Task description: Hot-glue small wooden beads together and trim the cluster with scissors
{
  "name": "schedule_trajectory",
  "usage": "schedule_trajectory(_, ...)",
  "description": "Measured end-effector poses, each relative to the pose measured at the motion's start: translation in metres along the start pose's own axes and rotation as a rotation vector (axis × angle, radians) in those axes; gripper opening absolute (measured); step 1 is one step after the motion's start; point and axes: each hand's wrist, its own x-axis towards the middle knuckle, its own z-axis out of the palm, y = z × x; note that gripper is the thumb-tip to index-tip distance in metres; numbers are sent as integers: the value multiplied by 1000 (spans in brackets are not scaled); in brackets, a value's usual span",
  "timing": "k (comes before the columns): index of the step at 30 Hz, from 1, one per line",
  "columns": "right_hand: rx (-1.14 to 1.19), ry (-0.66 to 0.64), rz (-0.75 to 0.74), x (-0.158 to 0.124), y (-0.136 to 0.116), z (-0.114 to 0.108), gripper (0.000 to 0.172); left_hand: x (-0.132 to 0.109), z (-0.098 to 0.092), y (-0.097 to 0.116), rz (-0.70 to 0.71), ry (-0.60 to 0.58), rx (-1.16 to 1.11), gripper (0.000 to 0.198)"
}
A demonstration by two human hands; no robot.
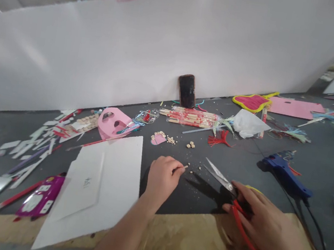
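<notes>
Nearest me, a strip of plywood edges the dark counter. Over it my right hand has its fingers wrapped round the red handles of the scissors, blades parted and pointing left. Just beyond, my left hand has its fingers pinched tight on a short wooden stick; its tip pokes out toward the blades, with crumbs scattered on the counter beside it. The stub is so short that I think a snip could nick my fingertip, or flick an offcut among the wooden beads further back. The blue glue gun lies to my right, its cord close to my wrist, a likely snag. Farthest off, a phone leans on the white board
</notes>
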Motion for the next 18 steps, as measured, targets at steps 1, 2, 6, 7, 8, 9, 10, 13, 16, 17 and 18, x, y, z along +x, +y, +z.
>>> schedule_trajectory(1,-13,38,22,-4,3,2,47,0,2,0,8,-16,35,13)
schedule_trajectory(2,-24,65,36,-8,5,3,47,1,4,1,19,-31,60,12)
schedule_trajectory(6,-51,118,23,-15,5,6,47,1,12,4,54,-56,155,11)
schedule_trajectory(7,-52,119,19,-15,4,6,47,1,13,5,70,-61,174,13)
schedule_trajectory(8,-51,120,18,-15,4,6,47,1,14,5,90,-64,191,14)
schedule_trajectory(9,-47,121,21,-15,4,6,47,1,15,6,114,-67,207,16)
schedule_trajectory(10,-41,120,21,-15,4,6,47,1,16,6,138,-67,223,17)
schedule_trajectory(13,-22,129,20,-15,5,8,47,-1,18,8,194,-54,282,18)
schedule_trajectory(16,-13,139,15,-15,5,9,46,-4,19,9,240,-36,334,19)
schedule_trajectory(17,-12,144,12,-15,5,10,46,-5,20,9,255,-30,349,20)
schedule_trajectory(18,-11,147,10,-15,5,10,46,-5,20,10,267,-25,362,21)
